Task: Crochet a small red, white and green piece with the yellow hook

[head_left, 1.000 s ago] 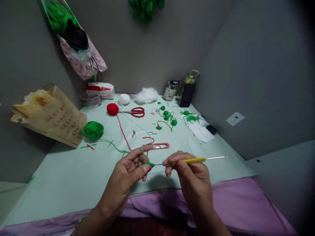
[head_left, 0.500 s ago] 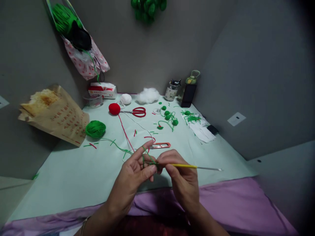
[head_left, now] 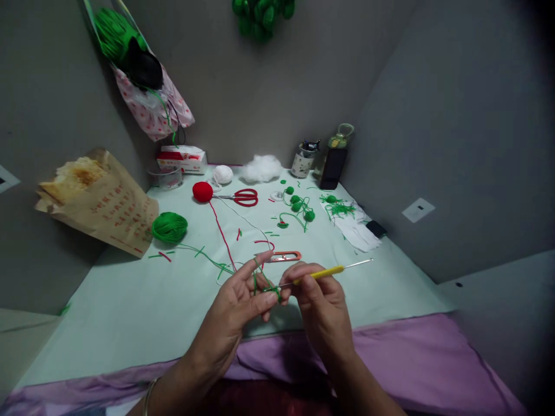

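My left hand [head_left: 236, 300] pinches a small green crochet piece [head_left: 276, 292] between thumb and fingers, with green yarn looped over its raised index finger. A yellow-handled crochet hook [head_left: 326, 273] is gripped by my right hand [head_left: 323, 306]; its left tip meets the green piece, and the other metal end points up to the right. From the green yarn ball [head_left: 169, 227] at the left, a strand runs across the table to my left hand. Just beyond my fingers lie orange thread snips [head_left: 286, 256].
Red-handled scissors [head_left: 245, 197], a red yarn ball [head_left: 202, 192], a white yarn ball [head_left: 223, 174] and white stuffing [head_left: 261, 169] lie farther back. A paper bag with flatbread [head_left: 104, 202] leans at left. Small green balls [head_left: 296, 203], a phone [head_left: 333, 168] and white paper [head_left: 358, 231] occupy the right.
The crochet hook has tilted, its free right end swinging up and leftward. My right hand has turned with it, while my left hand has barely shifted.
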A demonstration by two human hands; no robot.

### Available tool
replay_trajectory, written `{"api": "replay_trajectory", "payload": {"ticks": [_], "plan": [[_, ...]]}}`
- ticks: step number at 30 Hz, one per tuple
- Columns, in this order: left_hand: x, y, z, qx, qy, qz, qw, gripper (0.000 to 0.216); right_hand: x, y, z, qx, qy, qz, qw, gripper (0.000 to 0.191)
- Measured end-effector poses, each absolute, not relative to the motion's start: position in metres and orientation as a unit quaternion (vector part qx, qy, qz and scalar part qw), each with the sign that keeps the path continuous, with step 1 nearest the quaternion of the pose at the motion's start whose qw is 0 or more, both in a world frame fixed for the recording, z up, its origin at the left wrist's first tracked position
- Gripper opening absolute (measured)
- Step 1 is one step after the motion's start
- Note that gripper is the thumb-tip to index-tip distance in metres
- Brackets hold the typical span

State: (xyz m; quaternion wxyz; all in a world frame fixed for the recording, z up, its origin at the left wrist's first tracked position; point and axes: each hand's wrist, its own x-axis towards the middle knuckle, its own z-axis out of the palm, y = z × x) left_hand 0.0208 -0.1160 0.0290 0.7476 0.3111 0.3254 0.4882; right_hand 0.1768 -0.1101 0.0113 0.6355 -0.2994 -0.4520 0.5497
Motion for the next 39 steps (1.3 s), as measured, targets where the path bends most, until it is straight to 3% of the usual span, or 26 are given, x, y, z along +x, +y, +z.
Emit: {"api": "replay_trajectory", "payload": {"ticks": [7,13,23,31,39], "plan": [[0.012,-0.111,0.024,0.241,0.244,0.426,0.837,0.06,0.186,-0.107,0.02,-0.303,-0.418,0.569,0.64,0.021],[0.019,-0.115,0.026,0.285,0.273,0.47,0.789,0.058,0.185,-0.108,0.019,-0.288,-0.406,0.606,0.62,0.02],[0.026,-0.118,0.022,0.36,0.377,0.535,0.665,0.044,0.178,-0.112,0.006,-0.338,-0.518,0.46,0.638,0.017],[0.027,-0.115,0.025,0.308,0.366,0.514,0.712,0.04,0.175,-0.114,0.009,-0.363,-0.589,0.313,0.65,0.018],[0.024,-0.116,0.022,0.262,0.343,0.515,0.74,0.029,0.182,-0.112,0.005,-0.386,-0.532,0.371,0.656,0.018]]}}
